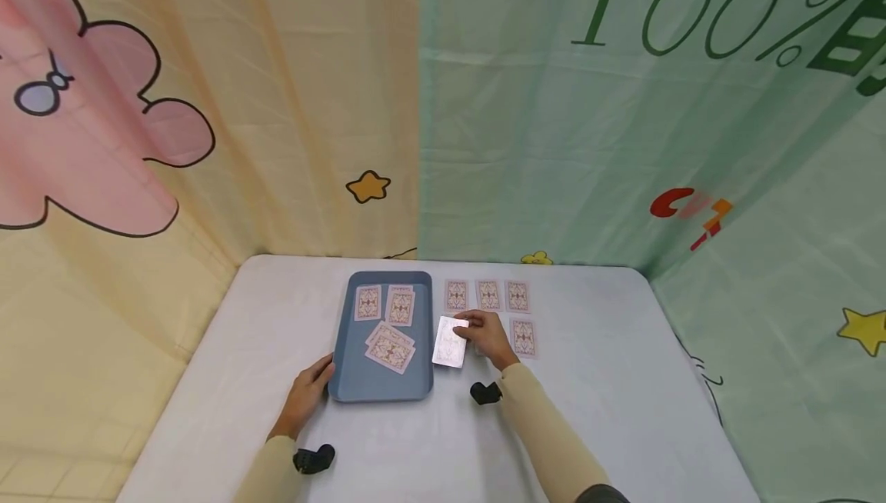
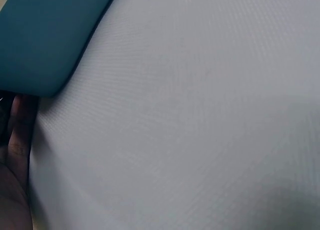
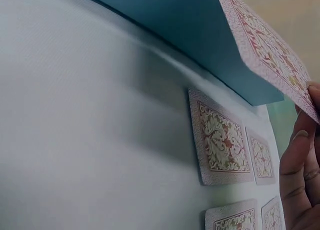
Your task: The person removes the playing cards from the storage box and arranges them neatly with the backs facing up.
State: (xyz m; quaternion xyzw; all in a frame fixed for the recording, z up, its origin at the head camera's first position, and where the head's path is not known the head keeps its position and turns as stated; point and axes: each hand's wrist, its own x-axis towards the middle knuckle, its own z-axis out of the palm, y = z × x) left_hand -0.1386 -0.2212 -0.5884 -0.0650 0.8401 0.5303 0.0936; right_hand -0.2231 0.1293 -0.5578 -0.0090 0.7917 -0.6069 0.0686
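My right hand [image 1: 490, 336] pinches a playing card [image 1: 450, 343] by its upper right corner, between thumb and fingers. In the right wrist view that card [image 3: 267, 42] is tilted above the table, its ornate patterned back showing. It is just right of the blue-grey tray [image 1: 381, 388]. At the tray's lower left edge, my left hand [image 1: 304, 395] grips the rim; fingers [image 2: 22, 135] reach beneath it in the left wrist view. Several patterned cards [image 1: 390, 351] lie in the tray, some overlapping.
Right of the tray, three cards [image 1: 488, 295] form a back row on the white table [image 1: 588, 380]. Nearer me lies another card [image 1: 523, 338], with one mostly hidden by the right hand. Printed curtains [image 1: 311, 103] enclose the table.
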